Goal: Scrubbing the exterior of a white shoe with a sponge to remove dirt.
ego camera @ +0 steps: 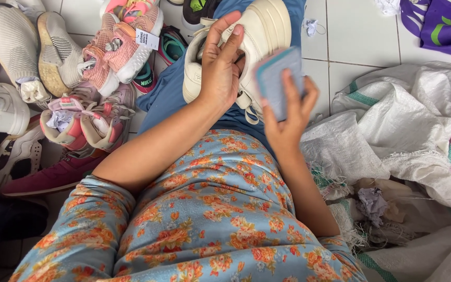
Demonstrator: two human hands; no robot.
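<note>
Hands (220, 68) — cream shoe (267, 26) between

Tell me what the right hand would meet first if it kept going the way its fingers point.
Probably the cream sneaker: the right hand, holding a small blue pad, points up at its side. Depth is unclear.

Count, head view: one cream sneaker (259, 31) at 12 o'clock; one blue-grey pad (277, 78) beside it; two hands; roughly a dozen shoes (79, 78) piled at 10 o'clock, exact number unclear; one white woven sack (418, 120) at 3 o'clock; one purple bag (444, 26) at 1 o'clock.
</note>
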